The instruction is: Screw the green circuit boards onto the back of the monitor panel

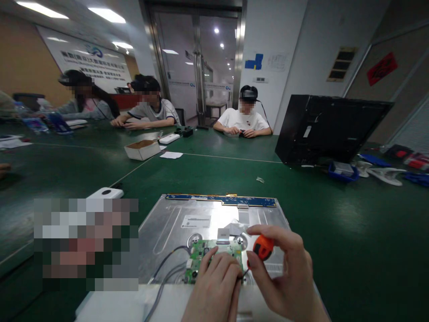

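My right hand [284, 273] grips a stubby orange-and-black screwdriver [263, 247] by its handle, between thumb and index finger. Its short shaft slants down to the lower right corner of a green circuit board [198, 251]. Across this board lies my left hand [217, 277], its fingertips closed together around the lower shaft; the exact contact at the tip is hidden. Beneath is a silvery metal display panel [167, 232] with a blue circuit strip [214, 200] along its far edge. A flat ribbon cable [223, 235] meets the board's far side, and grey and black cables [167, 273] leave its left side.
A black monitor-like housing [321, 129] stands at the right, near a blue tray [342, 171]. An open white box [142, 150] and a paper slip [171, 155] lie further off on the green table [214, 174]. Several people sit across it. A blurred patch hides the left foreground.
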Demonstrator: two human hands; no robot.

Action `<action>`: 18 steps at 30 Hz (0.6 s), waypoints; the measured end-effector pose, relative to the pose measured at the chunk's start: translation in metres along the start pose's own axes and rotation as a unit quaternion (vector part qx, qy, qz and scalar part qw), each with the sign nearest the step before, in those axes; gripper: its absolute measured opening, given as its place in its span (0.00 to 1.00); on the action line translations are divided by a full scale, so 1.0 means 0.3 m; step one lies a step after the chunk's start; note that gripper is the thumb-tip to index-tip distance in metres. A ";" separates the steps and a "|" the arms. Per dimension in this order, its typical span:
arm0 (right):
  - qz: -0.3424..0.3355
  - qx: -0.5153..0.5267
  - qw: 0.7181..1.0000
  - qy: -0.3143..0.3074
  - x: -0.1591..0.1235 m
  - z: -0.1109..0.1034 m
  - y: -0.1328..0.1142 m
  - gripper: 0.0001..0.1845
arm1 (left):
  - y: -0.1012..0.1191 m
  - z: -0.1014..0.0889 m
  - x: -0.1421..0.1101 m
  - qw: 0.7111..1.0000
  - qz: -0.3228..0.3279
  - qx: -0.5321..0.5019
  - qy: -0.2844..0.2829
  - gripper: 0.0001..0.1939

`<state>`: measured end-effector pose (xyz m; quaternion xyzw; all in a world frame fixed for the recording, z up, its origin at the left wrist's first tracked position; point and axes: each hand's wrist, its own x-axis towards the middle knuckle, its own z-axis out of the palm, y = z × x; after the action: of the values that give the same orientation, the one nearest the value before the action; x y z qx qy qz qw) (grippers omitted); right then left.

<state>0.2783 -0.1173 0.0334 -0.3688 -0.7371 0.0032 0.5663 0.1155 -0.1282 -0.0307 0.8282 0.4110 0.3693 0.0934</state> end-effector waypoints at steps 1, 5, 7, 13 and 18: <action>0.002 -0.002 1.000 -0.002 -0.002 -0.001 0.000 0.19 | 0.001 0.003 -0.001 1.000 0.001 0.000 0.005 0.12; -0.011 0.015 1.000 -0.016 0.005 -0.008 0.003 0.20 | -0.003 -0.007 0.000 1.000 0.007 0.005 -0.008 0.11; -0.027 0.030 0.999 -0.029 0.016 -0.011 0.003 0.21 | -0.009 -0.020 0.003 0.999 0.023 0.014 -0.031 0.11; -0.028 0.026 0.998 -0.055 0.032 -0.013 -0.001 0.22 | -0.017 -0.035 0.009 0.997 0.030 0.022 -0.062 0.10; -0.017 -0.014 0.999 -0.028 0.018 -0.009 0.008 0.19 | -0.001 -0.017 0.003 1.000 0.003 0.005 -0.021 0.10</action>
<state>0.2813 -0.1137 0.0379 -0.3639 -0.7588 -0.0071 0.5401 0.1123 -0.1282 -0.0268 0.8374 0.4083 0.3502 0.0967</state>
